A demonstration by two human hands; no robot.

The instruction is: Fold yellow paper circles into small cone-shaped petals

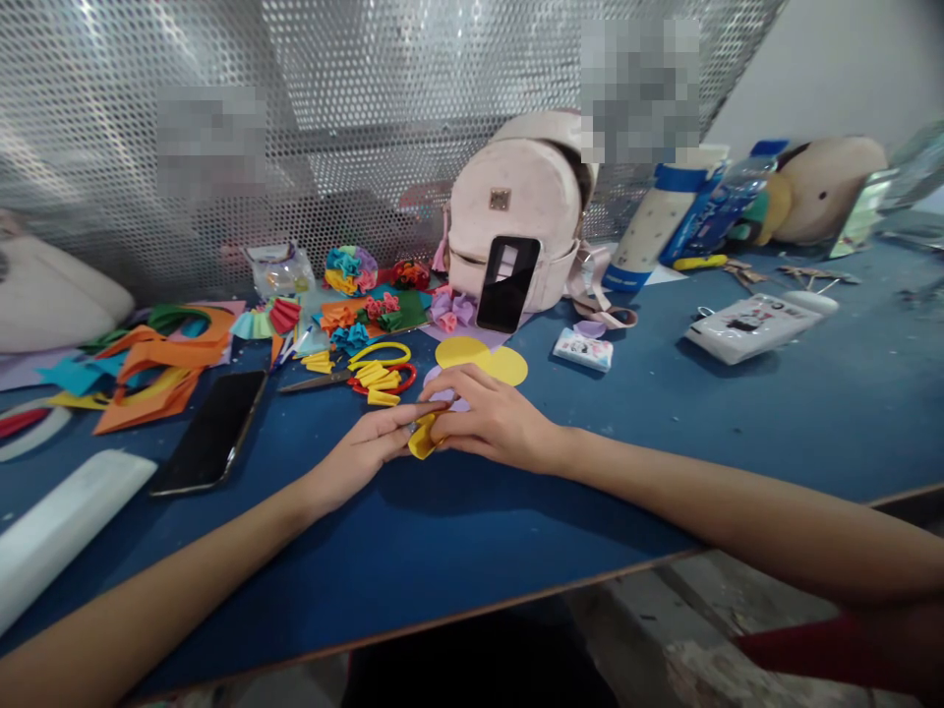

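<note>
Both hands meet over the blue table, around a small folded piece of yellow paper (423,437). My left hand (367,444) has its fingers closed on the paper's left side. From the right, my right hand (498,418) pinches the same piece. Just behind the hands lie yellow paper circles (462,353) and some purple paper, partly hidden by my right hand. Scissors with red and yellow handles (383,366) lie behind my left hand, with folded yellow pieces (378,378) on them.
A phone (508,283) leans on a pale backpack (516,202). Another phone (211,433) and orange paper cutouts (166,364) lie at left, near a white object (74,521). A tissue pack (583,349), a white package (758,326) and a bottle (649,231) stand or lie at right.
</note>
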